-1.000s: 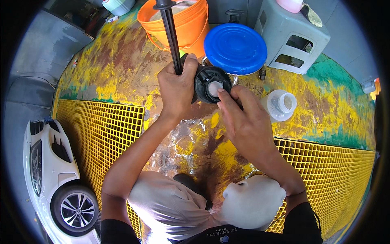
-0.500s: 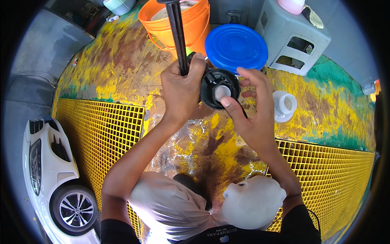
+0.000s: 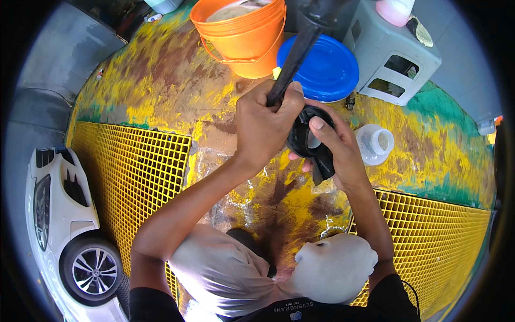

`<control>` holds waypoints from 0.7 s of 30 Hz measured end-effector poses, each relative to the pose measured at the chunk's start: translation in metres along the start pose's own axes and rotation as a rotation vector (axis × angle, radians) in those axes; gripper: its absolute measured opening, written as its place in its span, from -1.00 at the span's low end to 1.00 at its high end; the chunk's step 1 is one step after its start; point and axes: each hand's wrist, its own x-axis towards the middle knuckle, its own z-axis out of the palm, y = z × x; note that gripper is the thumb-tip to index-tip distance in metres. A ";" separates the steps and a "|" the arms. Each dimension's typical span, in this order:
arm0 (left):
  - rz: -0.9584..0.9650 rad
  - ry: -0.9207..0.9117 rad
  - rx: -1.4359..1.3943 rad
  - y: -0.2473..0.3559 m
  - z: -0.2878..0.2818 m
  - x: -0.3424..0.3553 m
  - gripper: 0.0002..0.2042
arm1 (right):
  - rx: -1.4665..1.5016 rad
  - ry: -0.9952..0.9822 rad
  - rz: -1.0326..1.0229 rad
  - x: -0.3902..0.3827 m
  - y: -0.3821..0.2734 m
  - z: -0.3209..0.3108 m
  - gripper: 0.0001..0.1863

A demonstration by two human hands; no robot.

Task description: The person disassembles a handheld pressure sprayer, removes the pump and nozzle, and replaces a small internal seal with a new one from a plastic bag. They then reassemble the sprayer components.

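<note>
Between my hands is a black sprayer head with a long dark tube [image 3: 292,67], which slants up and to the right. My left hand [image 3: 263,126] is wrapped round the base of this tube. On the sprayer head's round, hollow end, my right hand [image 3: 346,147] grips from the right, thumb across its front. Something pale shows inside the hollow. A black flap or lever hangs below that end, beside my right palm. Just right of my right hand, a clear wide-necked bottle [image 3: 370,145] rests uncapped on the floor.
Ahead stand an orange bucket [image 3: 241,43], a blue round lid [image 3: 327,70] and a grey stool [image 3: 370,53] bearing a pink-filled bottle [image 3: 394,12]. Yellow floor gratings [image 3: 134,166] lie on both sides. A white car [image 3: 64,201] is at the left.
The sprayer head has shifted right, and its tube has tilted from nearly upright to slanting right. My right hand has closed round the hollow end, which has turned.
</note>
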 end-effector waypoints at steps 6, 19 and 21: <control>0.003 0.003 -0.035 0.000 0.001 0.001 -0.65 | -0.055 0.067 -0.027 -0.001 0.001 0.005 -0.45; -0.033 -0.089 -0.031 0.016 -0.001 -0.003 -0.73 | 0.097 -0.056 -0.069 -0.005 0.007 -0.004 -0.33; 0.028 -0.164 0.017 0.021 -0.004 -0.003 -0.71 | 0.212 -0.112 -0.029 -0.003 0.008 -0.011 -0.34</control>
